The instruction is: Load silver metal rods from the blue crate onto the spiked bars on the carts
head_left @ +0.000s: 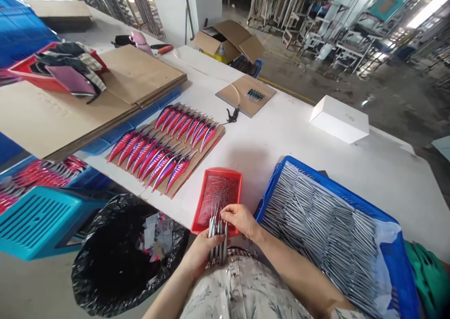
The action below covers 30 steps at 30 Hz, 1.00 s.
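Observation:
My left hand (202, 248) is closed around a bunch of grey metal rods (218, 239), held upright with thin wire tips at the top. Thumb and fingertips of my right hand (239, 218) are pinched together beside those tips; what lies between them is too small to make out. Both hands are at the near end of a red plastic tray (240, 187), which holds a tangle of thin wire pieces (220, 192). To the right, a blue crate (337, 194) lined with white sheet is filled with similar grey metal rods (316, 220).
Red and purple striped fishing lures (151, 159) lie in two rows on cardboard. An air gun (232, 116) and white box (339, 119) are farther back. Stacked boards (140, 75) stand left. A black-bagged bin (105, 258) and teal stool (42, 220) flank the table's left edge.

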Tool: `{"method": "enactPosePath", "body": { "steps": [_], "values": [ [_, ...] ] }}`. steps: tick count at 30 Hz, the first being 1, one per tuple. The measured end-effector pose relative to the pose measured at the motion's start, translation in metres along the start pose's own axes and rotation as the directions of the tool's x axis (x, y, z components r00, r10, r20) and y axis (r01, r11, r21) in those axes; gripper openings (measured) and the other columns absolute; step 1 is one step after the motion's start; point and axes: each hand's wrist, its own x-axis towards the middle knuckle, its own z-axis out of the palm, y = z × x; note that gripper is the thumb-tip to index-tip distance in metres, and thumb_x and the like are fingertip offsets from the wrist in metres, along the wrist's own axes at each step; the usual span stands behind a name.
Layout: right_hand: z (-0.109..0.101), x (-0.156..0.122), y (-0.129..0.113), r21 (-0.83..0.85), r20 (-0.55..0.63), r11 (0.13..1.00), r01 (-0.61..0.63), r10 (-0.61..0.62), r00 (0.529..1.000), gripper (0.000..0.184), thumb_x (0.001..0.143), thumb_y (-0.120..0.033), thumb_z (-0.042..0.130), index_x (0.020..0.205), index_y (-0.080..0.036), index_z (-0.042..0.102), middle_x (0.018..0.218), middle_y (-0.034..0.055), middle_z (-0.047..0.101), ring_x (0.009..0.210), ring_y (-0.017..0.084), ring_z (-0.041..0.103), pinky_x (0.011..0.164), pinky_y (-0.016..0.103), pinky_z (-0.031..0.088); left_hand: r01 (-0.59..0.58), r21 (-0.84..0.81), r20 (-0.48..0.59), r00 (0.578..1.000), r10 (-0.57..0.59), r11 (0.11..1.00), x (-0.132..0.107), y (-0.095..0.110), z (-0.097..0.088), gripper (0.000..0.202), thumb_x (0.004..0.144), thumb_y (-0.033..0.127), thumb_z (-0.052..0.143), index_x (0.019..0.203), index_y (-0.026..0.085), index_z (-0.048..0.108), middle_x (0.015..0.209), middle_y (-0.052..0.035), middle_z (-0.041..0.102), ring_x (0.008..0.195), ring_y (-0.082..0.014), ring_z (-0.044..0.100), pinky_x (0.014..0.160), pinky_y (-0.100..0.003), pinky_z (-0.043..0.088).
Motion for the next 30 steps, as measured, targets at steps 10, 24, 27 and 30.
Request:
{"method": "enactPosePath", "body": {
  "steps": [10,24,27,30],
  "values": [
    [-0.006,-0.001,0.004,0.064,-0.012,0.997,-0.047,0.047,0.999,0.012,0.069,-0.026,0.056,0.066,-0.014,0.059,0.057,-0.0015,0.056,0.052,0.01,0.05,0.05,0.019,0.04,-0.017,0.029,0.102,0.995,0.014,0.999,0.0,-0.006,0.009,0.027,0.058,0.02,0.072,0.084,0.014,0.064,0.064,-0.0024,0.068,0.059,-0.016,0.06,0.059,-0.026,0.044],
    [-0.043,0.034,-0.011,0.183,-0.292,0.976,0.115,-0.058,0.955,0.018,0.069,-0.033,0.054,0.066,-0.015,0.054,0.056,-0.0028,0.053,0.052,0.009,0.05,0.054,0.021,0.04,-0.011,0.1,0.051,0.999,0.006,0.995,0.008,-0.012,0.01,0.024,0.053,0.017,0.073,0.075,0.011,0.065,0.056,-0.0019,0.065,0.049,-0.0143,0.055,0.053,-0.025,0.04],
    [-0.048,0.033,-0.004,0.055,-0.143,0.998,0.04,-0.032,0.989,0.021,0.066,-0.031,0.061,0.078,-0.014,0.059,0.062,-0.0022,0.057,0.059,0.01,0.052,0.061,0.023,0.042,-0.026,0.069,-0.003,1.0,0.026,0.997,0.012,-0.016,0.006,0.022,0.054,0.019,0.074,0.073,0.013,0.063,0.055,-0.0004,0.064,0.049,-0.0135,0.055,0.052,-0.024,0.04],
    [-0.033,0.02,0.005,0.089,0.025,0.996,0.015,-0.017,1.0,0.022,0.064,-0.029,0.064,0.082,-0.015,0.061,0.069,-0.0014,0.061,0.064,0.011,0.054,0.067,0.024,0.043,-0.03,0.065,-0.006,1.0,0.03,0.997,0.016,-0.014,0.003,0.022,0.054,0.019,0.074,0.071,0.013,0.062,0.055,-0.0007,0.064,0.05,-0.0138,0.056,0.053,-0.025,0.041]
  ]
}}
